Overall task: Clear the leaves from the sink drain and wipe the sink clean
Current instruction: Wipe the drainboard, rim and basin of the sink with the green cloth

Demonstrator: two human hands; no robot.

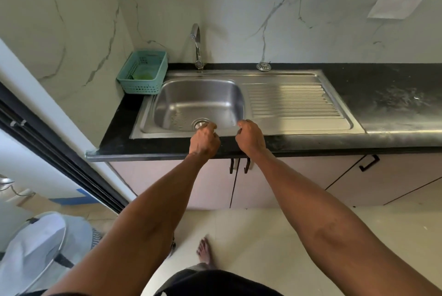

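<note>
The stainless steel sink [167,104] has a round drain [200,124] at the near side of its basin. I see no leaves in the basin or on the drain. My left hand [204,140] hovers over the sink's front rim just in front of the drain, fingers curled in, with nothing visible in it. My right hand [250,136] is over the front rim at the basin's right corner, its fingers also curled shut and holding nothing that I can see. A metal drain strainer [263,66] lies on the counter behind the drainboard.
A faucet [196,44] rises behind the basin. A teal basket [143,72] holding something green stands at the back left. The ribbed drainboard [294,102] extends right, then a dusty black counter [394,94]. Cabinet doors are below and a covered fan [35,248] is at floor left.
</note>
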